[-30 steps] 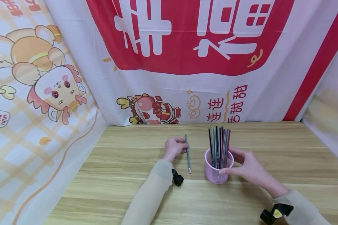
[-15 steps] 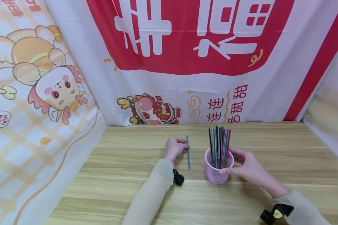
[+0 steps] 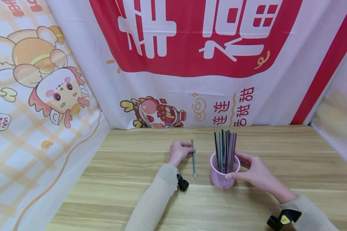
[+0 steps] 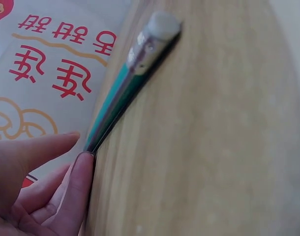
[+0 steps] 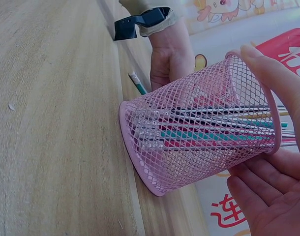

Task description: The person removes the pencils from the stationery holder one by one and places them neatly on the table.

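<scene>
A green pencil (image 3: pixel 194 165) with a white eraser lies on the wooden table, its eraser end toward the person. My left hand (image 3: pixel 180 151) is at its far half, thumb and a finger around the shaft; in the left wrist view, the pencil (image 4: pixel 118 96) runs down to these fingertips. To the right stands a pink mesh pencil holder (image 3: pixel 222 180) with several pencils (image 3: pixel 225 150) upright in it, eraser ends down. My right hand (image 3: pixel 255 171) grips its rim from the right, thumb in front and fingers behind, as the right wrist view also shows.
The wooden table (image 3: pixel 115 179) ends at a white and red printed cloth (image 3: pixel 173 77) hanging behind it. Another printed cloth (image 3: pixel 57 106) hangs along the left, and a pale one (image 3: pixel 338 128) on the right.
My left hand and the pencil have shifted slightly to the right since one second ago, then stayed put. The right hand and the pencil holder have not moved.
</scene>
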### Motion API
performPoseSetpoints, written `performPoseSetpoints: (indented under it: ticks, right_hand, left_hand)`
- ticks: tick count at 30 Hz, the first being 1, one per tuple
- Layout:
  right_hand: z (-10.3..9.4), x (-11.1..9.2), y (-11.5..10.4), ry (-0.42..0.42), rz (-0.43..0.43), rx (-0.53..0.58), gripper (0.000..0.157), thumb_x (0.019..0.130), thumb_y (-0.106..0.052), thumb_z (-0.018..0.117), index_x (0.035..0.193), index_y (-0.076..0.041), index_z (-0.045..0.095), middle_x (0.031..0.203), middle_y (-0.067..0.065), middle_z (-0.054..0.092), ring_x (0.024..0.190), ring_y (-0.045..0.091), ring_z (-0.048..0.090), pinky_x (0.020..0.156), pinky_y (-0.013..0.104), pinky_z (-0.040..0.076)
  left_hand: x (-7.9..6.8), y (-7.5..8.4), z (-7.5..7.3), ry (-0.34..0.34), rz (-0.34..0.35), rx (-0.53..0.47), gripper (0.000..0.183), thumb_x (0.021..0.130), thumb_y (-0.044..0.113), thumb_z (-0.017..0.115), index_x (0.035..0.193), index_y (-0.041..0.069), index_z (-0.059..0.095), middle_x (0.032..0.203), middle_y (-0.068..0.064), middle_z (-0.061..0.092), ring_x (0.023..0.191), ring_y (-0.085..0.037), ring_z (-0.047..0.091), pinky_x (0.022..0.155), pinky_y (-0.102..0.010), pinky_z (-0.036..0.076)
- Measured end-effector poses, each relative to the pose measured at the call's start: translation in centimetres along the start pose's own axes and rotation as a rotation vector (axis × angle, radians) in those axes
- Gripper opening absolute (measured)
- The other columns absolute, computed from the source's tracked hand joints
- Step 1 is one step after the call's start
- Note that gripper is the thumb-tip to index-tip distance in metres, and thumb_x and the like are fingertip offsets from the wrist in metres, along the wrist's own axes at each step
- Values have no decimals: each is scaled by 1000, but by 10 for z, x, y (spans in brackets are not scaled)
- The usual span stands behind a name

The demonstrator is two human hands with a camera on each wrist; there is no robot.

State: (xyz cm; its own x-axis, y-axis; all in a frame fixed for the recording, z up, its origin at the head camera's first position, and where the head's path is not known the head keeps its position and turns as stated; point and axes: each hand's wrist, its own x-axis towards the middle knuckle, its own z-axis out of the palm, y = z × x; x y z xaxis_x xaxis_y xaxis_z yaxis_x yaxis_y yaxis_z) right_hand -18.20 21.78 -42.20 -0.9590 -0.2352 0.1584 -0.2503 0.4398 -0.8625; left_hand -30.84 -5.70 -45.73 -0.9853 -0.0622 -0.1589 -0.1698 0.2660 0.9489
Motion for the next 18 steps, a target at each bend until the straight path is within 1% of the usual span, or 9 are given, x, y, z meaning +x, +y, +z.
performPoseSetpoints:
  ticks: [7, 10, 13, 14, 18]
  right_hand:
    - [1, 0, 1, 7, -6, -3, 90, 75, -27, 94, 145, 8, 49, 139, 25, 58, 121, 38, 61, 98, 25, 50]
    - [1, 0, 1, 9, -12, 0, 89, 75, -26, 94, 144, 8, 49, 138, 24, 58, 120, 38, 61, 97, 23, 49]
    - [1, 1, 1, 7, -13, 1, 89, 75, -26, 94, 145, 8, 49, 139, 24, 58, 120, 38, 61, 98, 25, 50]
    - [1, 1, 1, 6, -12, 1, 89, 75, -26, 94, 145, 7, 49, 139, 24, 58, 121, 38, 61, 99, 28, 51]
    - [0, 0, 0, 0, -3, 4, 90, 75, -27, 93, 145, 7, 48, 139, 24, 58, 121, 38, 61, 101, 38, 51]
  left_hand:
    - [-2, 2, -3, -15, 16, -8, 25, 84, 2, 83, 108, -1, 77, 89, -7, 74, 73, -17, 74, 65, -26, 62]
    - [-2, 2, -4, -15, 9, -16, 26, 84, 3, 84, 108, -1, 76, 89, -7, 74, 74, -17, 74, 65, -26, 62]
    - [-2, 3, -4, -11, 8, -13, 26, 85, 5, 83, 109, 0, 76, 90, -6, 74, 75, -18, 74, 67, -28, 62]
    - [-2, 4, -4, -9, 7, -14, 26, 85, 5, 83, 110, 0, 76, 90, -6, 74, 75, -19, 74, 67, -29, 62]
    - [-4, 10, -6, 4, 39, -28, 29, 85, 8, 84, 112, 0, 76, 89, -6, 75, 78, -24, 75, 72, -34, 63]
